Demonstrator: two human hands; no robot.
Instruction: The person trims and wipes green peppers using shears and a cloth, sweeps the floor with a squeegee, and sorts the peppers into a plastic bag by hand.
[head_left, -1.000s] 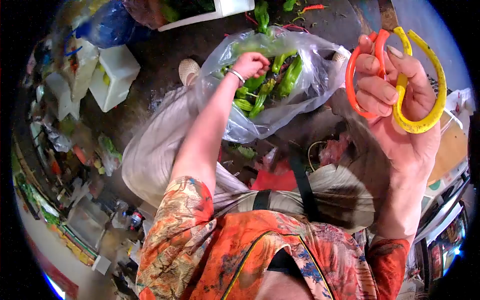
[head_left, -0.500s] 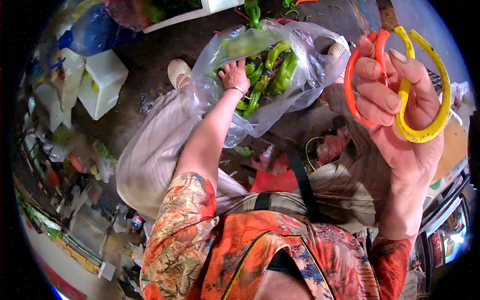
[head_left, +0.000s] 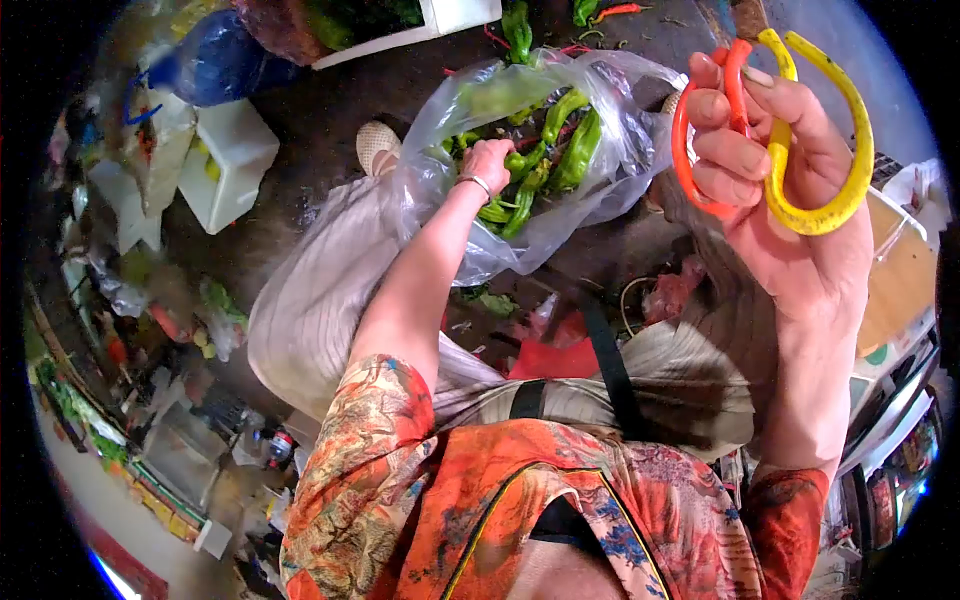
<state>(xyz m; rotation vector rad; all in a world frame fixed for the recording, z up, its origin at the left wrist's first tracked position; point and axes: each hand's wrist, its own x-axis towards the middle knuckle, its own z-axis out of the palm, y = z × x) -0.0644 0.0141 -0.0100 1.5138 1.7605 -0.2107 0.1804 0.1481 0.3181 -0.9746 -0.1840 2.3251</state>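
My right hand (head_left: 790, 170) is raised on the right with its fingers through and around the handles of a pair of scissors (head_left: 852, 190), one loop red and the other yellow. Only the base of the rusty blades shows at the top edge. Between my legs lies a clear plastic bag (head_left: 510, 258), spread wide, with several long green peppers (head_left: 576, 155) inside. Reaching into its left side, my left hand (head_left: 487, 167) has its fingers curled around a green pepper (head_left: 519, 162); the fingertips are partly hidden.
Beyond the bag, another green pepper (head_left: 517, 32) and a red chili (head_left: 620, 11) lie on the dark floor. A white foam box (head_left: 232, 165) stands at left, beside a blue plastic bag (head_left: 215, 65). A red object (head_left: 552, 358) sits between my thighs.
My left hand has gone from spread fingers to curled ones around a pepper. My right hand with the scissors has shifted slightly up and left in view.
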